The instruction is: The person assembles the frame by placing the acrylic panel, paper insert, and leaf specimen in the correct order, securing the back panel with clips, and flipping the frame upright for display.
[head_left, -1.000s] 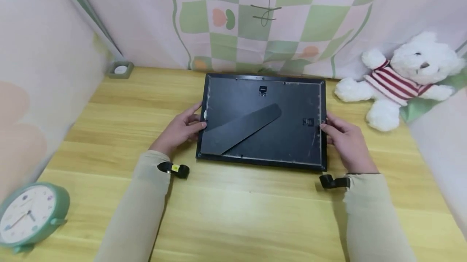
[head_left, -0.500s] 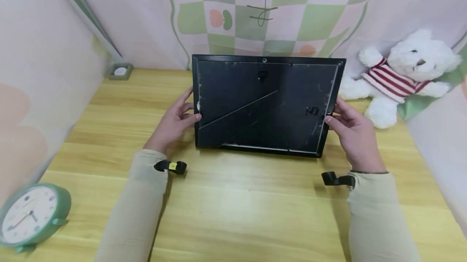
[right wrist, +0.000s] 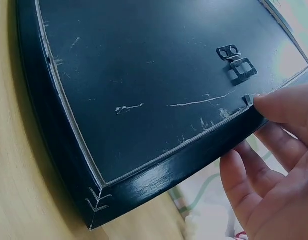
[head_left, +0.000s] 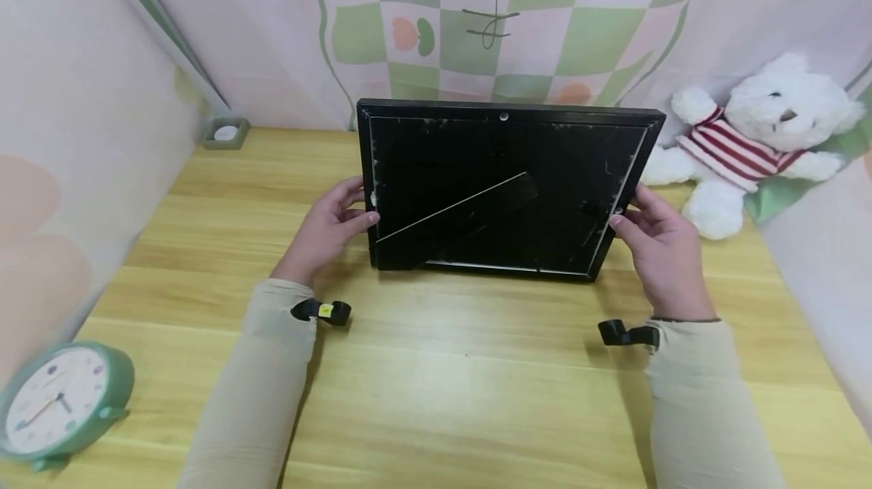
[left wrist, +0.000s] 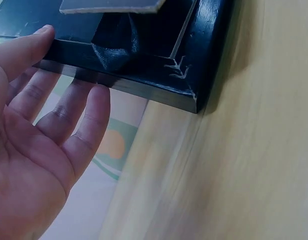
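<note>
A black picture frame (head_left: 450,144) stands tilted near the back of the table, its back side facing me. On its back panel, the support leg (head_left: 470,213) angles down to the left; in the left wrist view this leg (left wrist: 111,5) stands off the panel, with a dark strap (left wrist: 116,50) behind it. My left hand (head_left: 323,232) holds the left side, thumb on the back face and fingers round the outer edge. Gripping the opposite side is my right hand (head_left: 664,254), thumb near a metal hanger (right wrist: 236,65). The front of the frame is hidden.
A white teddy bear (head_left: 749,141) in a striped sweater sits at the back right, close to the right hand. A green alarm clock (head_left: 61,402) stands front left. A small grey-green square holder (head_left: 225,132) lies at the back left corner, before the patterned curtain (head_left: 266,42).
The picture frame has tipped up from leaning back to steeper, its top edge coming toward me. The support leg has swung away from the panel. Both hands keep their hold.
</note>
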A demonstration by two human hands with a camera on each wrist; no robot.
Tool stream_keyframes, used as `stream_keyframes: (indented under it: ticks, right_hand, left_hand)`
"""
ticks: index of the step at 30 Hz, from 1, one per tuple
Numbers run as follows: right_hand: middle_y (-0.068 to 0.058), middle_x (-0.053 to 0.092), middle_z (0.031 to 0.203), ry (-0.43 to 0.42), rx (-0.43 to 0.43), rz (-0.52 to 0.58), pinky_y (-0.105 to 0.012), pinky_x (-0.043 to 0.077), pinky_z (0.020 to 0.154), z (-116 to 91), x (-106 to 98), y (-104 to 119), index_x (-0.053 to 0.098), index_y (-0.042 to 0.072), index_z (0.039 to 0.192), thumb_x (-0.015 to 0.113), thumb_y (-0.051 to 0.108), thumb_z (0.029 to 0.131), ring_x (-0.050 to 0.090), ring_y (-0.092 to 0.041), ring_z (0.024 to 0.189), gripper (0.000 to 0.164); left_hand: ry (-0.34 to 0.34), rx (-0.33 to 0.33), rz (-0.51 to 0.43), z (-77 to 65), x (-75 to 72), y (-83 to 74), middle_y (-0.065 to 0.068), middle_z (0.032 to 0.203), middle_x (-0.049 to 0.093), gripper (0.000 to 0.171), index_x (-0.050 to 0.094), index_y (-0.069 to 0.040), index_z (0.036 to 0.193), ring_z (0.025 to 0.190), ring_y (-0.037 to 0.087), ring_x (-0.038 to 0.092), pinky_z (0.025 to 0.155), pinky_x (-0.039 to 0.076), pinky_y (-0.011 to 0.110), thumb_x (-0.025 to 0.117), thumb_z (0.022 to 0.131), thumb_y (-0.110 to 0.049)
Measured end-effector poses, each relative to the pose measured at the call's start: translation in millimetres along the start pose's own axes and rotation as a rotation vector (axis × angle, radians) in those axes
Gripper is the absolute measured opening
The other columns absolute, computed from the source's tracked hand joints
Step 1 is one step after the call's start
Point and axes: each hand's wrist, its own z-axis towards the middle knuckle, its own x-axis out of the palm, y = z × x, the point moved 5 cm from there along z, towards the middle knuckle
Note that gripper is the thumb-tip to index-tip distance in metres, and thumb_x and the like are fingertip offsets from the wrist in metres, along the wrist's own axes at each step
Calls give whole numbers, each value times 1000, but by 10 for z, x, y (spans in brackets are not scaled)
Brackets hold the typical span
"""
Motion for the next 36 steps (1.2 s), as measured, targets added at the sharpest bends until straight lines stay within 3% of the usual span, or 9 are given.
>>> stream_keyframes:
  ticks: [4,10,14,17,22,24,27,30,36]
  right_hand:
    - [8,69,113,57,24,-88,-12,50,85,6,-15,-29,57,1,139,66,-3,93,63,-6,103,47]
    - [19,68,97,124,74,-458,-11,51,78,0,-84,-46,62,3,126,72,20,95,63,1,92,37]
    - [18,68,97,128,68,-471,-11,52,77,-7,-73,-16,63,5,124,74,19,93,65,2,91,35]
    - [17,68,94,98,41,-462,-11,51,76,-21,-41,17,65,6,117,77,16,90,65,1,89,30]
    - [17,70,93,94,-9,-489,-12,50,78,-78,96,47,68,6,111,83,14,84,65,-2,91,32]
    - [16,70,91,111,-21,-501,-13,51,78,-128,197,61,68,6,109,84,16,83,66,-3,90,32]
    - [13,70,89,125,-28,-535,-12,51,74,-240,334,94,67,6,105,85,19,82,65,-2,87,32]
    - [7,70,90,137,-33,-561,-12,52,72,-377,477,155,65,5,102,86,22,82,64,-2,86,33]
    - [-6,69,97,126,-19,-581,-13,53,72,-642,700,306,64,5,104,86,24,81,63,-8,92,37]
  left_hand:
    - [-1,2,0,-7,-3,-6,9,142,56,60,43,-16,152,119,31,62,101,50,43,68,97,-13]
    - [-52,25,44,3,-14,-29,13,140,57,60,42,-16,152,118,33,62,100,50,45,67,98,-14]
    - [-130,66,64,6,-25,-64,13,139,57,57,45,-14,150,120,31,61,100,50,44,67,98,-13]
    - [-250,137,47,-13,-41,-140,12,137,58,47,52,-9,142,121,28,59,102,48,42,65,97,-9]
    - [-539,300,-51,-168,-38,-347,11,124,62,29,58,0,124,111,23,59,97,47,38,60,95,0]
    - [-590,357,-106,-253,-5,-449,13,120,61,26,57,4,120,108,26,59,94,47,38,59,94,3]
    - [-552,416,-163,-333,122,-619,15,122,59,30,54,6,123,112,30,57,96,47,41,59,94,5]
    - [-495,438,-172,-418,284,-785,12,135,55,39,50,3,132,124,29,53,102,45,43,60,95,3]
    - [-488,520,-187,-584,666,-1175,0,158,35,56,40,0,145,142,19,37,113,36,43,61,93,-3]
